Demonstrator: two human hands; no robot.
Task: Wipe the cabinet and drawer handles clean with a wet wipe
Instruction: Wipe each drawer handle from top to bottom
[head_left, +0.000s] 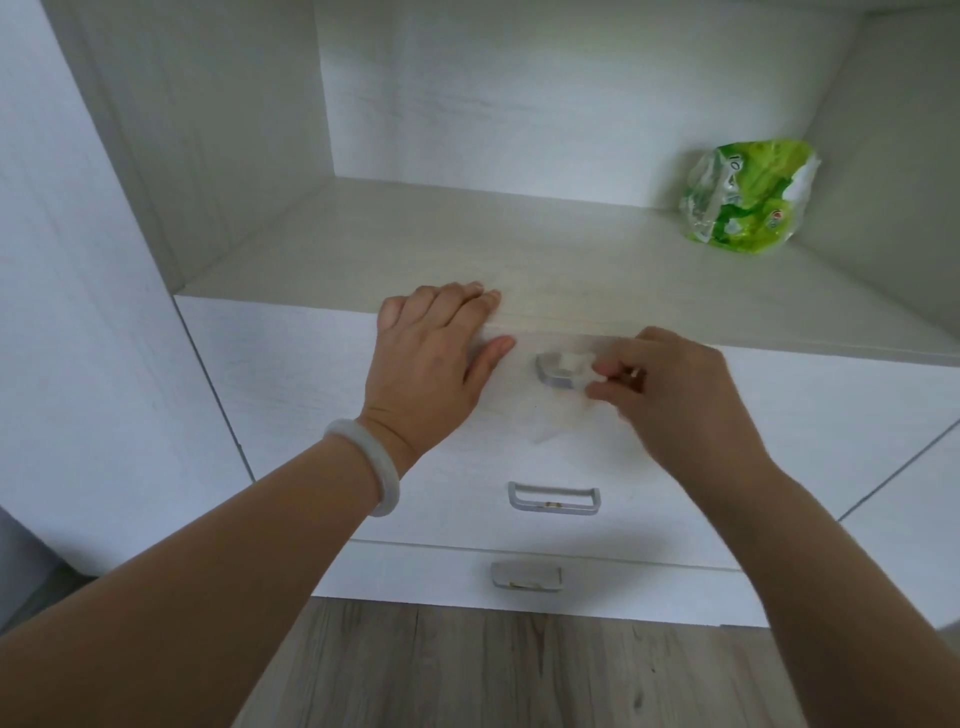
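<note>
Right hand (670, 395): grip pinched shut on the wet wipe (561, 410), wrapping it round the top drawer handle (558, 371) to rub the metal. Left hand (431, 358), left of the grip, lies flat across the shelf edge (675, 332), probably bracing. Two lower handles (553, 498) sit below the grip, unwiped as far as I can judge.

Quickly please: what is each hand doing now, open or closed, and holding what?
Left hand: open, resting flat on the top drawer's edge.
Right hand: closed, pinching the wipe on the top handle.
</note>
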